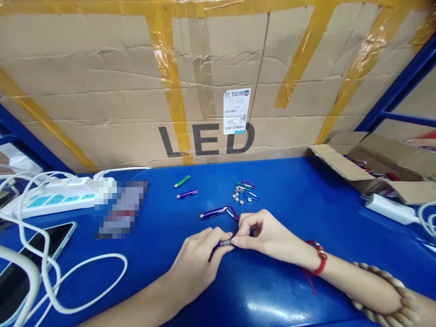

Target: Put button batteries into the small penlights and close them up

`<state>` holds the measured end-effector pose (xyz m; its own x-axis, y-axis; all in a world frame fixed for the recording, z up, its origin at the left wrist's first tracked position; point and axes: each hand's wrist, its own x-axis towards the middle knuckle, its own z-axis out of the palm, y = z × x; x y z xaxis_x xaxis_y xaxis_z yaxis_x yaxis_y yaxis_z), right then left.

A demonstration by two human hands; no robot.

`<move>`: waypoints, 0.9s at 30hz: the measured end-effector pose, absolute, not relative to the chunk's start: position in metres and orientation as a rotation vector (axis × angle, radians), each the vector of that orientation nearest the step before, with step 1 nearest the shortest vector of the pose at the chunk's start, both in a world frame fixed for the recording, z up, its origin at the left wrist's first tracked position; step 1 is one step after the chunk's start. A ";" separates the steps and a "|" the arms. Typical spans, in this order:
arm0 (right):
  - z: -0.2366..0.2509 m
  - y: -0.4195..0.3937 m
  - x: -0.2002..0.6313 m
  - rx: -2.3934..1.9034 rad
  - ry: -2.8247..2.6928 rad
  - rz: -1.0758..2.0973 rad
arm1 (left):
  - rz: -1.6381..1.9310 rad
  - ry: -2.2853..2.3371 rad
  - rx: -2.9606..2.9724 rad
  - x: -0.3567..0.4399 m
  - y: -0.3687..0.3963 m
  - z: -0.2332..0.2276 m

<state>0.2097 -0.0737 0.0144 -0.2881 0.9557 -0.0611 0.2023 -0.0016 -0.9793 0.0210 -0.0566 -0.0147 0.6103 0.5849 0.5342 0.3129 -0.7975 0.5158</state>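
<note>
Fingers (223, 236) of the left hand (195, 256) clamped round a small cylinder (225, 243), dark blue at one end, silvery and printed toward the other. Right hand (260, 234): thumb and forefinger together on the cylinder's right end; too small to tell whether a separate piece sits between them. Cylinder held between both hands, over the near middle of the table.

Largest first. Big carton (211, 45) walls off the back, marked "LED", strapped with yellow tape (166, 68) and bearing a white label (236, 111). Blue frame (398, 86) slants at either side. Blue table (282, 272), glossy, reflecting light in front. Open box (340, 163) at far right, reddish items (391, 176) inside. Left side: white power strip (51, 200), looping white cables (124, 268), a phone (56, 240) with dark screen, and a pixelated oblong (124, 211), unreadable.

White adapter (390, 209) lies just before the box. Right arm wears a beaded bracelet (388, 276) and, at the wrist, a red cord (320, 259).

Beyond the hands, a long purple tube (213, 213) with a clip (233, 211) at its right end. Farther back, a shorter purple tube (187, 194), then a green tube (182, 181). To their right, loose clips (242, 185) in green, blue and purplish red. Smallest: silvery discs (241, 202), scattered beside those clips.
</note>
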 end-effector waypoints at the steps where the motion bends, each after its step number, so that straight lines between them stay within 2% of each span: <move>1: 0.015 -0.073 0.210 -1.237 -1.568 1.345 | 0.979 0.756 2.407 0.021 -0.057 -0.014; 8: 0.015 -0.069 0.214 -1.277 -1.636 1.266 | 0.778 0.873 2.054 0.023 -0.057 -0.011; 20: 0.015 -0.072 0.216 -1.192 -1.679 1.447 | 0.866 0.684 2.356 0.019 -0.069 -0.012; 27: 0.017 -0.075 0.217 -1.151 -1.943 1.290 | 0.802 0.645 2.477 0.020 -0.065 -0.016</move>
